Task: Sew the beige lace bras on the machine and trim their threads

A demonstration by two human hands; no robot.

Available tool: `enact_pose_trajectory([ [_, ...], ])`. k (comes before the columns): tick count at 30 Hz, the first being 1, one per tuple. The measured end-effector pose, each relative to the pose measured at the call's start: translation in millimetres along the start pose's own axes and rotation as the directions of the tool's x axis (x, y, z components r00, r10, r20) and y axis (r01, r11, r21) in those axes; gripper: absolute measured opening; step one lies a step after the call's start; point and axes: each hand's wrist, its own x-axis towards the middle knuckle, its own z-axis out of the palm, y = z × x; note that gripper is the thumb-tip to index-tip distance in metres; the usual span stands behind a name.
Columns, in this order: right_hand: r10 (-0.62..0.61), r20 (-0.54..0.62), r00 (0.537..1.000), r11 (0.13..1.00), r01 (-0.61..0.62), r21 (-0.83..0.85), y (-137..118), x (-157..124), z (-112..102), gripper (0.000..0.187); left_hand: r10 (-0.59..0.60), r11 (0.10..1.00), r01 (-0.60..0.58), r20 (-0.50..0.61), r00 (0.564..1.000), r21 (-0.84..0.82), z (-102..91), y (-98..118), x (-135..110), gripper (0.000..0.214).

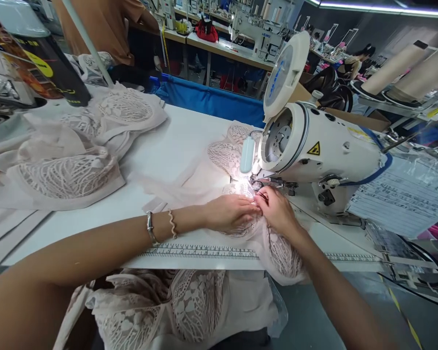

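Stack of lace pieces [69,160] lies far left. Left hand [229,213] presses flat, fingers spread, on the lace garment [237,194] beneath the sewing machine [314,150]; right hand [277,210] seems to pinch it, glare obscuring.

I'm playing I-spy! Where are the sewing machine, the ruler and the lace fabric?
sewing machine [324,150], head view, white body.
ruler [204,253], head view, printed marks.
lace fabric [282,255], head view, overhanging patterned part.
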Motion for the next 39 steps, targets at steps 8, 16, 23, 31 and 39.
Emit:
enact_pose_trajectory([
  [8,0.147,-0.12,0.982,0.978,-0.127,0.164,5.3,2.1,24.3,0.016,-0.207,0.963,0.226,-0.131,0.97,0.149,10.3,-2.0,0.9,0.034],
  [16,0.047,-0.136,0.99,0.998,-0.042,0.04,-1.7,-7.3,28.1,0.014,-0.084,0.833,0.103,-0.059,0.995,0.544,14.2,16.4,-7.0,0.055],
  [23,-0.058,-0.169,0.984,0.998,0.052,-0.039,0.8,-9.9,36.3,0.011,-0.04,0.842,0.068,-0.064,0.997,0.534,10.4,13.3,-2.9,0.054],
  [31,-0.333,-0.23,0.915,0.938,0.296,-0.179,-2.0,-13.0,33.7,0.039,-0.138,0.877,0.104,0.038,0.99,0.47,-6.4,13.2,3.0,0.04],
  [39,-0.428,-0.257,0.866,0.892,0.359,-0.276,2.1,-12.8,36.3,0.039,-0.159,0.878,0.145,-0.007,0.987,0.457,-1.6,8.7,-0.9,0.053],
])
